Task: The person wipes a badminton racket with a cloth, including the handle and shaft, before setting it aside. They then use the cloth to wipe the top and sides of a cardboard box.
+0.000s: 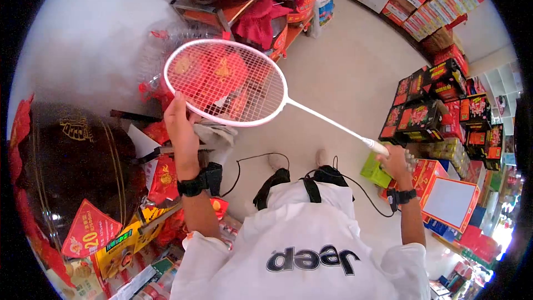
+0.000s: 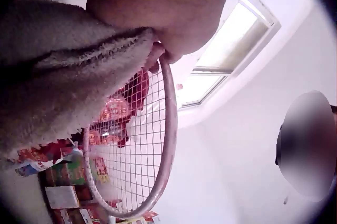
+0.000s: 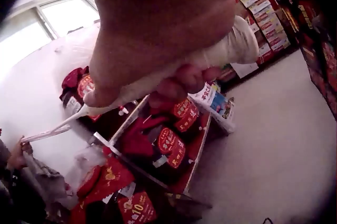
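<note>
A badminton racket with a white frame and shaft is held across the front of the body, its strung head to the left. My right hand grips the pale handle, fingers wrapped round it in the right wrist view. At the near left edge of the head, my left hand has its fingertips right at the rim. A grey fluffy cloth is held in that hand and hangs below it, hiding part of the strings in the left wrist view.
Large dark jars with red labels stand on a wooden rack beyond the racket. To the left is a big dark jar with a red price card. Stacked black-and-red boxes line the right. A black cable runs by the body.
</note>
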A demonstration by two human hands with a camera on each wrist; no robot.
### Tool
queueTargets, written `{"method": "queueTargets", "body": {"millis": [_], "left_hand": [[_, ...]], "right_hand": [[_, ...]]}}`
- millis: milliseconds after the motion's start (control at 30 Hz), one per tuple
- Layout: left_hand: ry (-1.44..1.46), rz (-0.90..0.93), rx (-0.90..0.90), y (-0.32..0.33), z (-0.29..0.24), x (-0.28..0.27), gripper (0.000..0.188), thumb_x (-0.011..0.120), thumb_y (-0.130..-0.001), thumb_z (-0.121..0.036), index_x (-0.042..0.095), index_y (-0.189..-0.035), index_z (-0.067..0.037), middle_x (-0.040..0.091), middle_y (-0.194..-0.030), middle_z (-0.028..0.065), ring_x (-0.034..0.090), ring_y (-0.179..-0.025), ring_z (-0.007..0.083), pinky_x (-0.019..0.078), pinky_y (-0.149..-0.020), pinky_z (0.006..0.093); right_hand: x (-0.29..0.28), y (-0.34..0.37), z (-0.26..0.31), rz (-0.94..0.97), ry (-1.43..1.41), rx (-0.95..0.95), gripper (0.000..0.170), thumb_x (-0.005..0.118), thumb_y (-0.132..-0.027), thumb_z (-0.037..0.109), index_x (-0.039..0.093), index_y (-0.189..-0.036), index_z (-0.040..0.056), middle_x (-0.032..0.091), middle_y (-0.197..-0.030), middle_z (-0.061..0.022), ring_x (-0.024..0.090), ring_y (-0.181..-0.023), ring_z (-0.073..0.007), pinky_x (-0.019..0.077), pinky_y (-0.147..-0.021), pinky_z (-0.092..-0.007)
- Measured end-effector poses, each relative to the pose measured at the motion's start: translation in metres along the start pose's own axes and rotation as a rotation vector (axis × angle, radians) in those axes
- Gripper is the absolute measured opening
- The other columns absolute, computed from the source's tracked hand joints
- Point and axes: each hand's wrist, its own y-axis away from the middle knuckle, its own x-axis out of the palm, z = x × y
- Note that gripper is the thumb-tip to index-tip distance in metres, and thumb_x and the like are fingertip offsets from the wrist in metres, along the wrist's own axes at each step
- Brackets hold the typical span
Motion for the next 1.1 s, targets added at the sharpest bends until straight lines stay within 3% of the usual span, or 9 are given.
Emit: {"method": "queueTargets", "body": {"millis": [133, 300, 567, 667, 767, 867, 900, 1000, 1100], "left_hand": [[0.012, -0.119, -0.033, 0.016, 0.013, 0.014, 0.034, 0.045, -0.093, -0.033, 0.052, -0.076, -0.005, 0.049, -0.069, -0.0022, 0.044, -0.058, 0.0049, 0.0331, -0.048, 0.0196], [-0.089, 0.018, -0.076, 0.042, 0.067, 0.016, 0.040, 0.044, -0.093, -0.036, 0.050, -0.066, -0.007, 0.038, -0.055, -0.0032, 0.031, -0.048, 0.0066, 0.0215, -0.046, 0.0229], [-0.157, 0.001, -0.106, 0.114, 0.104, 0.081, 0.036, 0.043, -0.094, -0.031, 0.047, -0.068, -0.006, 0.033, -0.054, -0.0025, 0.032, -0.049, 0.0080, 0.0233, -0.045, 0.0248], [-0.182, 0.045, -0.107, 0.140, 0.108, 0.107, 0.032, 0.044, -0.093, -0.028, 0.046, -0.069, -0.007, 0.033, -0.054, -0.0029, 0.032, -0.051, 0.0077, 0.0235, -0.046, 0.0248], [-0.173, 0.072, -0.118, 0.167, 0.116, 0.129, 0.031, 0.047, -0.092, -0.025, 0.047, -0.067, -0.006, 0.035, -0.055, -0.0034, 0.031, -0.048, 0.0064, 0.0219, -0.045, 0.0231], [-0.177, 0.089, -0.154, 0.177, 0.128, 0.137, 0.029, 0.050, -0.091, -0.022, 0.047, -0.067, -0.006, 0.038, -0.058, -0.0037, 0.030, -0.048, 0.0050, 0.0209, -0.044, 0.0214], [-0.172, 0.085, -0.167, 0.181, 0.131, 0.140, 0.029, 0.050, -0.091, -0.022, 0.047, -0.067, -0.006, 0.038, -0.058, -0.0038, 0.030, -0.048, 0.0048, 0.0208, -0.044, 0.0212], [-0.178, 0.095, -0.165, 0.192, 0.139, 0.146, 0.028, 0.051, -0.090, -0.021, 0.047, -0.067, -0.006, 0.038, -0.058, -0.0043, 0.030, -0.049, 0.0042, 0.0205, -0.044, 0.0207], [-0.197, 0.108, -0.163, 0.194, 0.142, 0.152, 0.028, 0.051, -0.090, -0.021, 0.047, -0.067, -0.007, 0.038, -0.058, -0.0048, 0.030, -0.050, 0.0040, 0.0204, -0.044, 0.0204]], "right_hand": [[0.003, 0.015, -0.019, 0.095, -0.153, 0.053, 0.039, 0.063, -0.074, 0.043, 0.058, -0.075, 0.0041, 0.058, -0.067, -0.0171, 0.057, -0.065, -0.0369, 0.0439, -0.060, -0.0436], [0.021, 0.025, -0.065, 0.017, 0.078, 0.053, 0.043, 0.056, -0.080, 0.047, 0.057, -0.075, 0.0035, 0.058, -0.065, -0.0169, 0.059, -0.064, -0.0360, 0.0451, -0.056, -0.0442], [0.049, 0.050, -0.160, -0.038, 0.096, 0.211, 0.043, 0.052, -0.083, 0.048, 0.056, -0.079, 0.0047, 0.059, -0.065, -0.0159, 0.059, -0.062, -0.0363, 0.0454, -0.054, -0.0453], [0.032, 0.059, -0.160, -0.070, -0.174, 0.230, 0.032, 0.058, -0.082, 0.037, 0.054, -0.086, 0.0053, 0.059, -0.069, -0.0174, 0.059, -0.066, -0.0381, 0.0456, -0.056, -0.0452], [0.073, 0.069, -0.195, -0.221, -0.460, 0.005, 0.027, 0.062, -0.080, 0.025, 0.049, -0.094, 0.0056, 0.059, -0.073, -0.0197, 0.058, -0.070, -0.0398, 0.0454, -0.057, -0.0450], [0.082, 0.080, -0.204, -0.057, -0.428, 0.144, 0.030, 0.061, -0.079, 0.019, 0.046, -0.101, 0.0045, 0.058, -0.077, -0.0226, 0.058, -0.074, -0.0415, 0.0452, -0.059, -0.0455], [0.086, 0.080, -0.207, -0.119, -0.423, 0.018, 0.036, 0.061, -0.080, 0.020, 0.043, -0.106, 0.0047, 0.058, -0.077, -0.0232, 0.058, -0.073, -0.0420, 0.0451, -0.060, -0.0460], [0.069, 0.076, -0.198, 0.198, -0.597, 0.340, 0.036, 0.060, -0.081, 0.021, 0.042, -0.107, 0.0042, 0.058, -0.077, -0.0233, 0.058, -0.073, -0.0414, 0.0451, -0.061, -0.0453], [0.093, 0.065, -0.212, -0.210, -0.523, 0.104, 0.034, 0.059, -0.082, 0.023, 0.043, -0.105, 0.0042, 0.058, -0.074, -0.0221, 0.059, -0.070, -0.0392, 0.0450, -0.059, -0.0443]]}}
